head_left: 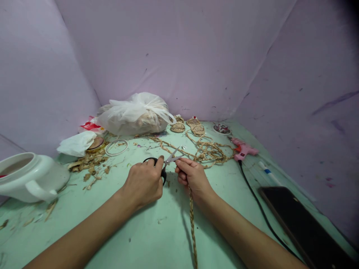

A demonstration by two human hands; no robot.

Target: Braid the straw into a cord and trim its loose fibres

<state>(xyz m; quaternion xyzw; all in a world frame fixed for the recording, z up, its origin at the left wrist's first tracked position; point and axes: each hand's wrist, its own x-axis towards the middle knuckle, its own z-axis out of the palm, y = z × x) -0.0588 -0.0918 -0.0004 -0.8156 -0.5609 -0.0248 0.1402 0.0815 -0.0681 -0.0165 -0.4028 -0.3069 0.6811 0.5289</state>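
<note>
My left hand (146, 182) is closed round the black handles of a pair of scissors (168, 160), whose blades stand apart and point toward my right hand. Pinched in my right hand (193, 175) is a braided straw cord (192, 220), which hangs from under the palm toward the table's front edge. The scissor tips are close to the right fingertips; whether the cord lies between the blades I cannot make out. Beyond my hands lies a loose tangle of braided cord (214, 152).
A pink glue gun (244, 148) with a black cable and a dark phone (300, 224) lie at right. Behind are a white plastic bag (134, 116) and small woven straw pieces (196, 127). Dry scraps (89, 162) and a white spouted pot (53, 177) are at left.
</note>
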